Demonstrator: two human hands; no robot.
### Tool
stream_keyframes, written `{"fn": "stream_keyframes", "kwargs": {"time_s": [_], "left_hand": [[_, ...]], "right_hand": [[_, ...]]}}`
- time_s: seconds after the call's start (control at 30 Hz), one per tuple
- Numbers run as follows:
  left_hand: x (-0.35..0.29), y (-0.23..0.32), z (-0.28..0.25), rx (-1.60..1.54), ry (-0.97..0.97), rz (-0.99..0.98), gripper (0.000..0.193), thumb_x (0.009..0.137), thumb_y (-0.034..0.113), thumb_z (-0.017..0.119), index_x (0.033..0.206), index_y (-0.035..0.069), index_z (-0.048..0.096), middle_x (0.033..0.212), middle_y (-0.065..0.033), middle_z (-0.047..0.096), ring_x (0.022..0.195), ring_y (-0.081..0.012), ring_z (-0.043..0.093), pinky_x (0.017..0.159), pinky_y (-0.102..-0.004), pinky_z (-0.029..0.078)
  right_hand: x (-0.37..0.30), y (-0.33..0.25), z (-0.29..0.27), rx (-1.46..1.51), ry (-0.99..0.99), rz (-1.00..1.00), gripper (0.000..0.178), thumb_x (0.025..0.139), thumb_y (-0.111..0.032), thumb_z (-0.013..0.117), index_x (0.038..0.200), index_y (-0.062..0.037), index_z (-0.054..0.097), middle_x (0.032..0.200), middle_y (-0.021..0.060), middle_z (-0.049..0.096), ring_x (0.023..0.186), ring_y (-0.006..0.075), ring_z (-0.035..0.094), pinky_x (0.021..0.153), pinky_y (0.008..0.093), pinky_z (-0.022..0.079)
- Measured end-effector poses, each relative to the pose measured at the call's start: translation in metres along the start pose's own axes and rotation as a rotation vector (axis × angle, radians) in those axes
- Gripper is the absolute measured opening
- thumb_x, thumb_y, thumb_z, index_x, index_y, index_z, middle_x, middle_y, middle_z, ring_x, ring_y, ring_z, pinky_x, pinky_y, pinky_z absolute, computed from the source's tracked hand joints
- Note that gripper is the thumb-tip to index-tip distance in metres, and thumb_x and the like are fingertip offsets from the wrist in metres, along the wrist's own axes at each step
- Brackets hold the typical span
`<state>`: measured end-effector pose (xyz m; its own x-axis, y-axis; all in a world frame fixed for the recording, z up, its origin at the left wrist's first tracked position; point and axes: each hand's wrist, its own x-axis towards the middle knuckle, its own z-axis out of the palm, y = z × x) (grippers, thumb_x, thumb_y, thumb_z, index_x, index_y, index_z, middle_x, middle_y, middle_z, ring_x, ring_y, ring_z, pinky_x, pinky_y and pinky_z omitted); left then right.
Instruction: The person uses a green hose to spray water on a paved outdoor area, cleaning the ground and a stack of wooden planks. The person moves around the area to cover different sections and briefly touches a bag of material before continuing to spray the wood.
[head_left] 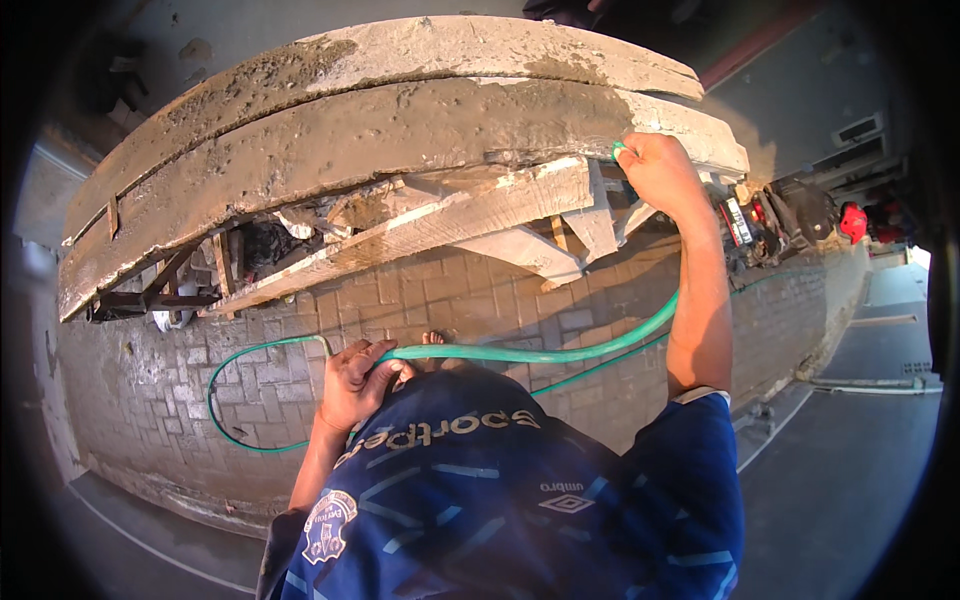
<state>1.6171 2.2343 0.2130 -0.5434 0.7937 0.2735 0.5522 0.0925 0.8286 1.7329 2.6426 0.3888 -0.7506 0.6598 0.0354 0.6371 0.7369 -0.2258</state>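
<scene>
A green garden hose (540, 354) passes through both of my hands. My left hand (352, 385) is closed around it low down, in front of my body. Farther out on the right, my right hand (655, 172) grips the hose near its end, and the green tip pokes out past my fingers over the edge of a long wooden bench or table (400, 125). Its plank top is caked with wet, grey-brown mud. Toward the right the planks look paler, and water seems to spread there by the hose tip.
Brick paving (400, 295) lies beneath, wet in places, with a loop of hose on the left. A slanted, whitish wooden brace (430, 230) runs under the bench top. Assorted clutter, including a red item (853, 222), sits at the far right beside a low kerb.
</scene>
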Motion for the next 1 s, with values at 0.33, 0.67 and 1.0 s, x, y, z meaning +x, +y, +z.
{"fn": "stream_keyframes", "kwargs": {"time_s": [0.33,0.67,1.0], "left_hand": [[-0.013,0.022,0.025,-0.043,-0.15,-0.098,0.026,0.08,0.017,0.074,0.099,0.0,0.068,0.076,-0.0159,0.065,0.066,-0.0303,0.065,0.058,-0.0342,0.049],[0.022,0.054,0.095,0.01,-0.026,-0.069,0.023,0.08,0.015,0.074,0.098,0.001,0.069,0.071,-0.0152,0.064,0.061,-0.0279,0.063,0.056,-0.0337,0.048],[0.076,0.106,0.211,0.063,-0.02,-0.03,0.021,0.081,0.012,0.072,0.097,-0.001,0.068,0.067,-0.0125,0.06,0.057,-0.0222,0.058,0.053,-0.0319,0.044]], "right_hand": [[-0.007,0.108,-0.017,-0.018,0.161,0.281,0.028,0.085,-0.023,0.055,0.089,0.0029,0.065,0.087,0.0283,0.063,0.09,0.0415,0.063,0.08,0.0455,0.048],[0.012,0.178,-0.015,0.125,0.158,0.174,0.027,0.084,-0.022,0.056,0.089,0.003,0.066,0.084,0.0265,0.064,0.082,0.0399,0.065,0.075,0.0445,0.049],[0.038,0.314,-0.031,0.1,0.212,0.15,0.027,0.083,-0.021,0.056,0.087,0.003,0.066,0.088,0.0286,0.063,0.087,0.0424,0.063,0.079,0.0462,0.049]]}}
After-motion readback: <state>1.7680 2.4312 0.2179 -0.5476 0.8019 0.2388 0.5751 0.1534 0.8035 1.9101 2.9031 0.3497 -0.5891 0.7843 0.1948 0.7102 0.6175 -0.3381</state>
